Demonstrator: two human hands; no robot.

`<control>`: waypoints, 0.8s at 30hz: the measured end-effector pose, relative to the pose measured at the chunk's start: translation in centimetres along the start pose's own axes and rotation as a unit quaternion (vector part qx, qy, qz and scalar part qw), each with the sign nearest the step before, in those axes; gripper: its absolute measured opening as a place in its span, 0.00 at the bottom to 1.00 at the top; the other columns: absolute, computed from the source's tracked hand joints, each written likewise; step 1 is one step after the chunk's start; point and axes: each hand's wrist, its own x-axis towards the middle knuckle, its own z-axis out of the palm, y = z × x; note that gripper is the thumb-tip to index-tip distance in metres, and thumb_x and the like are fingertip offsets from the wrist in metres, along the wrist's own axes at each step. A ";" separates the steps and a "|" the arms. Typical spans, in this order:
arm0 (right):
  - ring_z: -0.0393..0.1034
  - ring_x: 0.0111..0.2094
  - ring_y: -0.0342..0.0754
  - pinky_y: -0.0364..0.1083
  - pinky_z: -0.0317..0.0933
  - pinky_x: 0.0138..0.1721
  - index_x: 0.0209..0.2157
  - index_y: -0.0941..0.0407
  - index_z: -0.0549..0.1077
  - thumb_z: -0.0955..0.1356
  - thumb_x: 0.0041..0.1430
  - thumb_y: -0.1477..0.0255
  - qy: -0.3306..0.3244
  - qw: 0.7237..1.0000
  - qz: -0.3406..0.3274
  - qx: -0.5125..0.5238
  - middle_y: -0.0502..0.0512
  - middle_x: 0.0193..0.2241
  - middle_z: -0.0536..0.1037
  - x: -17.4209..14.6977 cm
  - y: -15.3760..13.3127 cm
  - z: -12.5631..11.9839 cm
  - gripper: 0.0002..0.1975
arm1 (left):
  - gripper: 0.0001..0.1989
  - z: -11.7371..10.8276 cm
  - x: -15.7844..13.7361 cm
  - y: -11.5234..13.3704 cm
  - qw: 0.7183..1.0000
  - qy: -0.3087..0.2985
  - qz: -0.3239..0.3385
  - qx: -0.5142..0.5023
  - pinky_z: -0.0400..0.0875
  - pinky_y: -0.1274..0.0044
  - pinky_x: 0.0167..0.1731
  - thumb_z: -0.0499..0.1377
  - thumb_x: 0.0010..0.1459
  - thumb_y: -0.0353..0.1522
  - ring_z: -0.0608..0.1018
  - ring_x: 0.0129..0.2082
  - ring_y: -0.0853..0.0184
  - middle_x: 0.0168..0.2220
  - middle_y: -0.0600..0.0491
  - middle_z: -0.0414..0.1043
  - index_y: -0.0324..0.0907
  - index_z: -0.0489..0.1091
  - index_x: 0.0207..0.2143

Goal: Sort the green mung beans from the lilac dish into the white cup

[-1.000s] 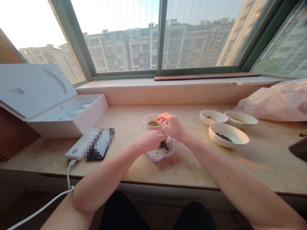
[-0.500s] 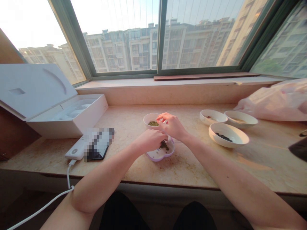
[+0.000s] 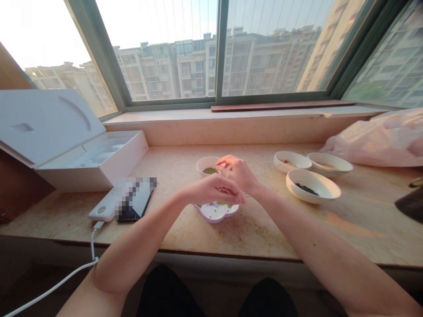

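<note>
A white bowl (image 3: 202,164) holds small green beans (image 3: 210,171). My right hand (image 3: 238,172) is at this bowl's right rim, its fingers bent together at the edge; what they pinch, if anything, is too small to make out. Nearer to me lies a shallow, wavy-edged dish (image 3: 216,216) with a lilac rim and scattered green beans on it. Just above its back part is my left hand (image 3: 218,188), fingers curled and tips pointing right; their contents are hidden. My left hand covers part of the dish and overlaps my right hand in view.
To the right stand three white bowls, the front one (image 3: 325,193) with dark bits inside. A plastic bag (image 3: 380,138) lies behind them. On the left are an open white box (image 3: 122,160), a phone (image 3: 140,204) and a white power bank (image 3: 103,210) with a cable.
My left hand has lifted from inside the dish and shifted right, its fingers now over the back of the dish. The dark clump of beans seen there before is now out of sight. My right hand has barely moved.
</note>
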 end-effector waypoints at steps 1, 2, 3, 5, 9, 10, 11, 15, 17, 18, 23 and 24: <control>0.76 0.39 0.49 0.48 0.66 0.42 0.38 0.55 0.79 0.70 0.60 0.76 0.000 1.000 0.003 0.001 0.55 0.41 0.82 0.0 -0.1 0.0 0.05 | 0.07 0.0 -0.1 0.1 1.000 -0.001 -0.002 -0.031 0.70 0.79 0.35 0.66 0.56 0.33 0.76 0.34 0.71 0.34 0.50 0.78 0.38 0.79 0.35; 0.76 0.39 0.49 0.48 0.67 0.42 0.38 0.55 0.79 0.70 0.60 0.76 0.000 1.000 0.006 0.001 0.55 0.41 0.82 -0.1 -0.2 0.0 0.05 | 0.08 0.0 -0.1 0.1 0.999 0.000 -0.005 -0.054 0.70 0.79 0.34 0.68 0.54 0.34 0.76 0.32 0.72 0.32 0.51 0.78 0.37 0.79 0.34; 0.76 0.39 0.49 0.48 0.67 0.42 0.38 0.55 0.79 0.70 0.60 0.76 0.000 1.000 0.008 0.000 0.55 0.41 0.82 -0.1 -0.3 0.0 0.05 | 0.10 -0.1 -0.2 0.1 0.997 0.002 -0.009 -0.073 0.68 0.80 0.31 0.69 0.53 0.35 0.75 0.30 0.73 0.31 0.51 0.77 0.37 0.79 0.33; 0.76 0.39 0.49 0.48 0.67 0.42 0.37 0.55 0.79 0.70 0.60 0.76 -0.003 1.000 0.011 -0.001 0.55 0.41 0.82 -0.1 -0.5 -0.1 0.05 | 0.13 -0.1 -0.2 0.0 0.994 0.005 -0.016 -0.108 0.66 0.82 0.28 0.72 0.50 0.37 0.73 0.27 0.74 0.28 0.52 0.76 0.36 0.79 0.31; 0.76 0.39 0.50 0.48 0.67 0.42 0.37 0.55 0.79 0.69 0.61 0.75 -0.012 1.000 -0.001 -0.004 0.56 0.42 0.82 -0.1 -0.4 -0.1 0.05 | 0.17 -0.2 -0.2 0.2 0.987 0.010 -0.027 -0.156 0.64 0.82 0.25 0.75 0.43 0.40 0.73 0.25 0.75 0.26 0.53 0.75 0.36 0.78 0.28; 0.76 0.39 0.50 0.49 0.67 0.41 0.37 0.56 0.79 0.69 0.61 0.75 -0.014 1.000 -0.005 -0.004 0.56 0.43 0.82 -0.1 -0.4 -0.1 0.05 | 0.18 -0.2 -0.3 0.3 0.986 0.014 -0.028 -0.162 0.64 0.82 0.25 0.75 0.42 0.41 0.73 0.25 0.75 0.25 0.53 0.75 0.36 0.78 0.27; 0.76 0.39 0.50 0.49 0.67 0.41 0.38 0.56 0.79 0.68 0.62 0.74 -0.016 1.000 -0.007 -0.004 0.56 0.43 0.82 -0.1 -0.3 -0.1 0.06 | 0.19 -0.3 -0.3 0.4 0.985 0.020 -0.027 -0.167 0.65 0.81 0.25 0.76 0.41 0.41 0.73 0.25 0.74 0.24 0.53 0.75 0.36 0.77 0.26; 0.76 0.38 0.50 0.49 0.67 0.41 0.38 0.57 0.79 0.68 0.62 0.74 -0.019 1.000 -0.011 -0.005 0.57 0.43 0.82 -0.2 -0.5 -0.1 0.07 | 0.20 -0.3 -0.6 1.0 0.981 0.045 -0.003 -0.190 0.67 0.79 0.26 0.77 0.37 0.42 0.73 0.23 0.73 0.21 0.53 0.73 0.37 0.76 0.22; 0.76 0.39 0.50 0.49 0.67 0.41 0.38 0.57 0.79 0.68 0.61 0.74 -0.023 1.000 -0.018 -0.008 0.57 0.42 0.82 -0.3 -0.8 -0.2 0.07 | 0.21 -0.4 -0.8 1.2 0.977 0.046 0.014 -0.207 0.68 0.78 0.26 0.77 0.36 0.44 0.73 0.22 0.72 0.21 0.54 0.73 0.38 0.75 0.21; 0.76 0.39 0.51 0.49 0.67 0.41 0.38 0.57 0.79 0.68 0.60 0.75 -0.027 0.999 -0.024 -0.007 0.57 0.42 0.82 -0.4 -1.0 -0.3 0.07 | 0.21 -0.4 -0.8 1.2 0.976 0.043 0.021 -0.213 0.68 0.78 0.26 0.77 0.36 0.44 0.73 0.22 0.72 0.20 0.54 0.73 0.38 0.75 0.21; 0.76 0.40 0.51 0.48 0.68 0.42 0.38 0.57 0.79 0.70 0.56 0.76 -0.049 0.998 -0.041 0.013 0.57 0.43 0.82 -0.6 -1.7 -0.5 0.08 | 0.20 -0.4 -0.9 1.2 0.978 0.016 0.023 -0.207 0.68 0.78 0.27 0.76 0.39 0.43 0.74 0.23 0.72 0.21 0.52 0.74 0.37 0.76 0.23; 0.77 0.41 0.51 0.48 0.68 0.42 0.38 0.57 0.79 0.70 0.55 0.76 -0.051 0.998 -0.042 0.015 0.57 0.42 0.82 -0.7 -1.8 -0.6 0.08 | 0.20 -0.4 -0.8 1.1 0.978 0.014 0.021 -0.205 0.68 0.78 0.27 0.76 0.39 0.43 0.74 0.23 0.72 0.22 0.52 0.75 0.37 0.76 0.23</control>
